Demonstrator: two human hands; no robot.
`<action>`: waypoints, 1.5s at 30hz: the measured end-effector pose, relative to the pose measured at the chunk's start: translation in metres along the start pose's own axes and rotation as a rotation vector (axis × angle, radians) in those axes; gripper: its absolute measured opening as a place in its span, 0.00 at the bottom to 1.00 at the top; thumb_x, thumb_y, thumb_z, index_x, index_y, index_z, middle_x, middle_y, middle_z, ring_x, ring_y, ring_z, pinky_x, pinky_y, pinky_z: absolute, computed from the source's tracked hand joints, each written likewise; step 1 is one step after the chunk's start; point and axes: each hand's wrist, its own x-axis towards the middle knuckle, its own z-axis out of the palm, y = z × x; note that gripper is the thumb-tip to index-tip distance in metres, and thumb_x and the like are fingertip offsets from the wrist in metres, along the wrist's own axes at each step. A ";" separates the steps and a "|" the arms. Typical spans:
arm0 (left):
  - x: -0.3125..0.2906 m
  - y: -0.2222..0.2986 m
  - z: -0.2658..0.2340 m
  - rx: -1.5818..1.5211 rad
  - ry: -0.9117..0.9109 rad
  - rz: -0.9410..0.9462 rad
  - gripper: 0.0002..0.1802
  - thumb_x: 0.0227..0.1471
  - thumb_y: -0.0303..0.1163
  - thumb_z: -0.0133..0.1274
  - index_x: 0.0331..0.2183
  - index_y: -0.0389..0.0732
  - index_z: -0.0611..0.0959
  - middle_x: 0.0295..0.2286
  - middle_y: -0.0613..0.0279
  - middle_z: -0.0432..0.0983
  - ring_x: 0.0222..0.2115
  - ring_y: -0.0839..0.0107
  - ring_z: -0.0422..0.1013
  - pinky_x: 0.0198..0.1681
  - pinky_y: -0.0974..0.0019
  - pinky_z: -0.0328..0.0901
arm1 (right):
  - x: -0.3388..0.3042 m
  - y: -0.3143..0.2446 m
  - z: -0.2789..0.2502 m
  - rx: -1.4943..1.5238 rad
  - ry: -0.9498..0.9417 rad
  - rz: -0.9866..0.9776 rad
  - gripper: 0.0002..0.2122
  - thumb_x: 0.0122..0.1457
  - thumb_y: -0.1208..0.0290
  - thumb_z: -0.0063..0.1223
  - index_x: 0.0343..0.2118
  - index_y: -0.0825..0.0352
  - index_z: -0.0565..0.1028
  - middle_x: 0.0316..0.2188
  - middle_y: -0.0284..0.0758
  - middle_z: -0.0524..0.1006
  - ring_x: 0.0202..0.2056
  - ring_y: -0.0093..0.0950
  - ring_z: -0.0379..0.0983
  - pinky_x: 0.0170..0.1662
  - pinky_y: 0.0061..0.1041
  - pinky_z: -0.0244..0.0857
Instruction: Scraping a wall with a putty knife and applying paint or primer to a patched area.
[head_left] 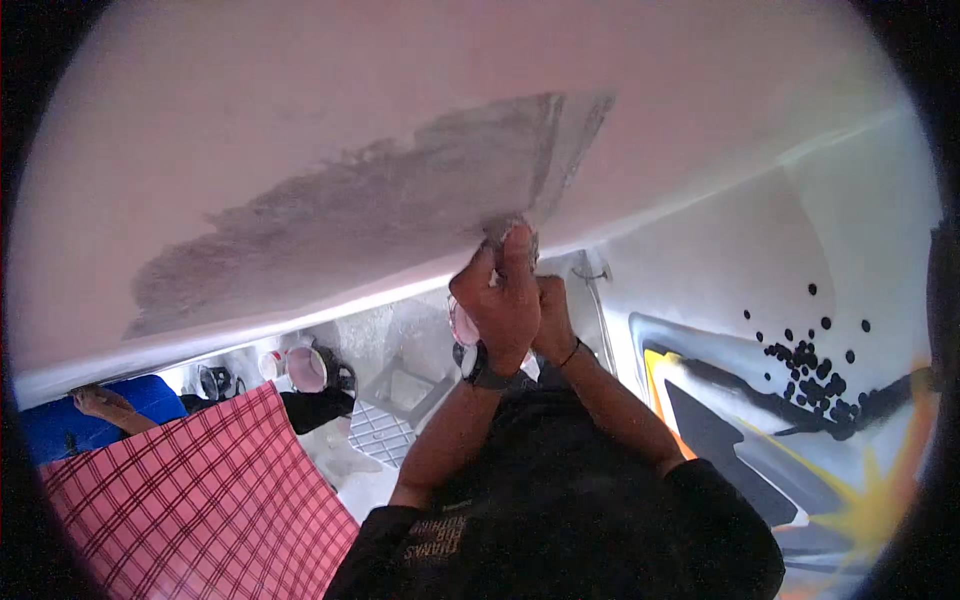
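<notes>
A pale pink painted surface (700, 110) spreads across the upper view, with a dark grey, streaky patch (330, 220) on it. At that patch's lower right edge, my left hand (505, 300) is closed with its thumb stretched along a small grey, rough-edged piece (497, 228). This piece meets the surface; its kind I cannot make out. Close beside and partly behind the left wrist is my right hand (553, 315), its fingers curled. What it holds, if anything, is hidden. A watch (490, 375) is on my left wrist, and a dark band circles the right one.
A person's hand (105, 405) and blue garment show at lower left, beside a red checked cloth (200, 480). Below stand a pink-lined bucket (308, 368) and a grey stool-like frame (400, 390). On the right, a painted wall (720, 240) carries black dots and yellow shapes.
</notes>
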 end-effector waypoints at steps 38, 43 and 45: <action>-0.012 -0.031 0.016 -0.023 -0.016 0.002 0.16 0.56 0.35 0.53 0.25 0.31 0.80 0.17 0.66 0.72 0.20 0.84 0.62 0.21 0.72 0.59 | 0.003 0.032 -0.015 -0.095 0.048 -0.091 0.13 0.52 0.68 0.55 0.20 0.74 0.72 0.14 0.31 0.72 0.27 0.13 0.63 0.25 0.28 0.64; -0.012 -0.030 0.018 0.052 -0.010 -0.111 0.17 0.55 0.35 0.54 0.23 0.31 0.79 0.16 0.66 0.72 0.20 0.83 0.62 0.22 0.72 0.59 | 0.011 0.042 -0.010 -0.132 0.045 0.053 0.13 0.51 0.68 0.55 0.18 0.73 0.71 0.15 0.30 0.72 0.27 0.13 0.63 0.26 0.27 0.64; -0.012 -0.031 0.019 -0.071 0.015 -0.082 0.12 0.53 0.29 0.55 0.22 0.31 0.77 0.15 0.60 0.72 0.19 0.83 0.61 0.21 0.70 0.59 | 0.018 0.045 -0.009 -0.072 0.067 -0.041 0.13 0.51 0.68 0.55 0.19 0.74 0.72 0.15 0.31 0.73 0.27 0.13 0.64 0.26 0.28 0.65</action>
